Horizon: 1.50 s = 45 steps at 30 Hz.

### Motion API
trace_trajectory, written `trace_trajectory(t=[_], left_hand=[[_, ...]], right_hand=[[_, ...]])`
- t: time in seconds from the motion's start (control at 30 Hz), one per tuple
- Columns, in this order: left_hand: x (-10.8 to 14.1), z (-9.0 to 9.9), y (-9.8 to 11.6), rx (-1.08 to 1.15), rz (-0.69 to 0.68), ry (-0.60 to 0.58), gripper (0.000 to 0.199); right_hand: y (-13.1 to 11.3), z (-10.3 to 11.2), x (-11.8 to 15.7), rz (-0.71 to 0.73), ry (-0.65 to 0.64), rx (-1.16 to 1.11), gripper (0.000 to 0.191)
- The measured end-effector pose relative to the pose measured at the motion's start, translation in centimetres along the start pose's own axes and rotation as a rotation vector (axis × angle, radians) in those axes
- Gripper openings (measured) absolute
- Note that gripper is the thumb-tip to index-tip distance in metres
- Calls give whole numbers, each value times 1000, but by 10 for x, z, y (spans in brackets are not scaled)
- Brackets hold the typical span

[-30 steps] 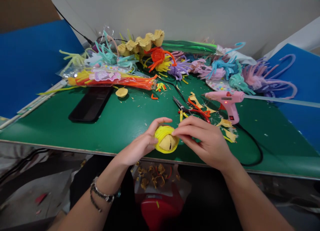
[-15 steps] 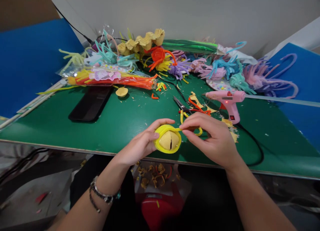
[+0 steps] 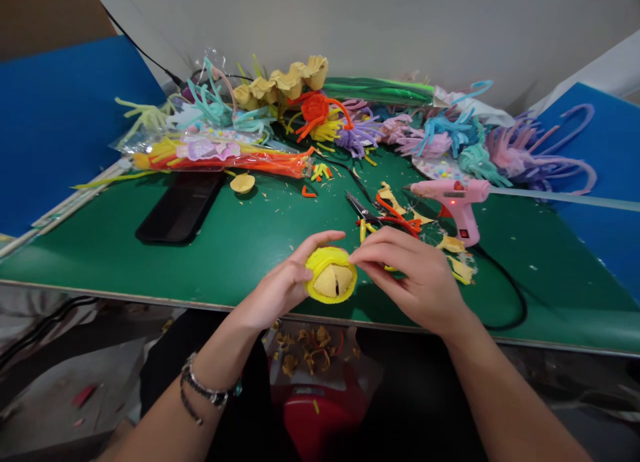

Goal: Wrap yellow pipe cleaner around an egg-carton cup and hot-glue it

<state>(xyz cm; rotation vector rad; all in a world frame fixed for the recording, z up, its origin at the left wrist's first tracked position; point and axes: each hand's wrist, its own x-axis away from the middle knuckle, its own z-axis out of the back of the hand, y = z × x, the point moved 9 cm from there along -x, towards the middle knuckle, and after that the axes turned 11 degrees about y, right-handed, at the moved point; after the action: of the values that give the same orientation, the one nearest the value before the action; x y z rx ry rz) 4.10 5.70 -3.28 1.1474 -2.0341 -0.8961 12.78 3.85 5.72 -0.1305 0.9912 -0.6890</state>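
My left hand (image 3: 295, 272) grips an egg-carton cup (image 3: 327, 281) from its left side, thumb in front and fingers behind. The tan cup has a dark slit, and fuzzy yellow pipe cleaner (image 3: 319, 257) is wound around it. At the cup's upper right edge, my right hand (image 3: 413, 272) pinches the yellow pipe cleaner between thumb and fingertips. Part of that strand is hidden behind the right hand. Just beyond this hand lie black-bladed scissors (image 3: 367, 214) with red handles, partly covered by orange pipe cleaner.
A pink glue gun (image 3: 457, 195) with a lit red light stands at the right, its cord curving forward. A black phone (image 3: 180, 209) lies left. Behind are a pipe-cleaner bag (image 3: 230, 157), an egg carton (image 3: 285, 82) and pastel bundles. Blue panels (image 3: 75, 129) flank the green table (image 3: 240, 249).
The right hand has moved slightly left, closer to the cup, and the yellow strand now lies nearer its rim. The left hand and cup have tilted and shifted slightly left.
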Motion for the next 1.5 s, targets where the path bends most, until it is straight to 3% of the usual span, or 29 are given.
trace_trajectory(t=[0.3, 0.77, 1.0, 1.17, 1.5], left_hand=[[-3, 3, -5, -21, 28, 27, 43], [-4, 4, -1, -11, -37, 40, 39], [4, -9, 1, 88, -32, -124, 48], [5, -8, 0, 81, -48, -126, 56], [9, -11, 2, 16, -33, -142, 55]], right_hand=[[-5, -3, 0, 36, -12, -37, 12], [-5, -6, 1, 26, -26, -39, 12], [3, -1, 0, -66, -1, -57, 12], [5, 0, 0, -89, 5, -71, 11], [7, -1, 0, -115, 2, -93, 11]])
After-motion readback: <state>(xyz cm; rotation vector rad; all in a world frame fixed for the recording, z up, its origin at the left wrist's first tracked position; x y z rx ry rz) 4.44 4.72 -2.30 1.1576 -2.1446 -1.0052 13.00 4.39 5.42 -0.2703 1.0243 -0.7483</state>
